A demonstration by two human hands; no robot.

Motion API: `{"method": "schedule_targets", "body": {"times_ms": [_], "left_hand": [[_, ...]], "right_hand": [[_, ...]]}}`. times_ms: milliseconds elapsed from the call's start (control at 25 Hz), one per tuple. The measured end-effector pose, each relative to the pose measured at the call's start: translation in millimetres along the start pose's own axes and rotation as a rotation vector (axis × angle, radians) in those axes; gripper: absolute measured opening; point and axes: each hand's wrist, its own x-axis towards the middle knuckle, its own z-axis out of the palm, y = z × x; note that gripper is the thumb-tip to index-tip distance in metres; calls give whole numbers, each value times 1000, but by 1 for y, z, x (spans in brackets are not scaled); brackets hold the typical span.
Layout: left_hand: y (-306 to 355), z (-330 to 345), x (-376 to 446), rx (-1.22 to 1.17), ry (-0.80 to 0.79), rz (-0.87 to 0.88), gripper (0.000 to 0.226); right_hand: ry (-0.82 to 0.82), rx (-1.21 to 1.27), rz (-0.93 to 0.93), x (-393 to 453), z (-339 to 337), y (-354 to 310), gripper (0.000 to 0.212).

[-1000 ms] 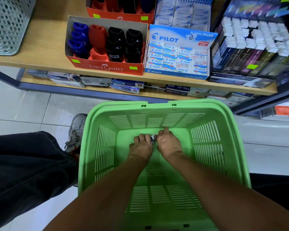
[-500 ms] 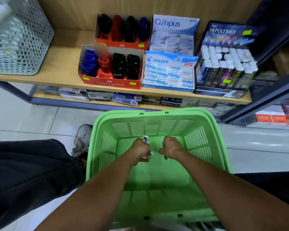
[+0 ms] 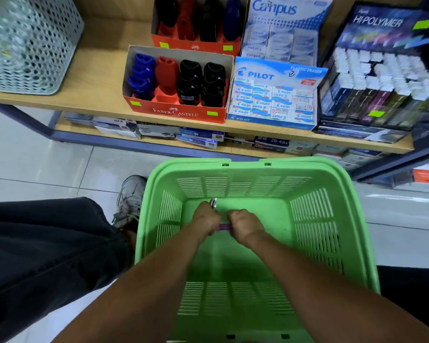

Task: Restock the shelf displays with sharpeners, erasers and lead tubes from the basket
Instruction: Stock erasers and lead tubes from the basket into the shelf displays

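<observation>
Inside the green basket, the left hand grips light, stiff lead tubes while the right hand pinches a slim purple tube mid-length.

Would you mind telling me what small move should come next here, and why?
Probably lift both hands out of the basket toward the Hi-Polymer display: the left hand grips lead tubes, the right hand holds a purple tube.

Bright, even overhead light glares off the glossy white floor tiles, with wide-angle bending and blur at the edges.
</observation>
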Motion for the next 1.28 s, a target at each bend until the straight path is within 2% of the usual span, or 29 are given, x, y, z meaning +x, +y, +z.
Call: {"method": "schedule_targets", "body": {"times_ms": [120, 280, 360, 440, 520, 680, 920, 1000, 1120, 1280], "left_hand": [[1, -2, 0, 10, 9, -5, 20], [17, -16, -21, -180, -21, -70, 15], [30, -24, -46, -276, -175, -65, 14], [42, -31, -70, -335, -384, -25, 25], [55, -40, -90, -414, -523, 14, 31], [90, -51, -132, -670, -635, 141, 26], [170, -49, -179, -899, -706, 365, 27], [190, -45, -189, -979, -735, 411, 26], [208, -43, -192, -1032, -787, 432, 25], [223, -39, -185, -1042, -787, 411, 23]], "right_hand": [[-81, 47, -34, -4, -11, 6, 16], [-71, 181, -31, -29, -43, 18, 17], [-45, 274, -37, -48, -67, 26, 18], [-59, 411, -68, -70, -94, 36, 16], [-42, 556, -114, -88, -116, 44, 16], [196, 743, -105, -115, -160, 48, 14], [756, 778, -71, -134, -228, 42, 16], [878, 772, -75, -141, -246, 47, 18], [930, 861, -49, -142, -264, 61, 20], [868, 1368, -144, -143, -280, 77, 15]]}}
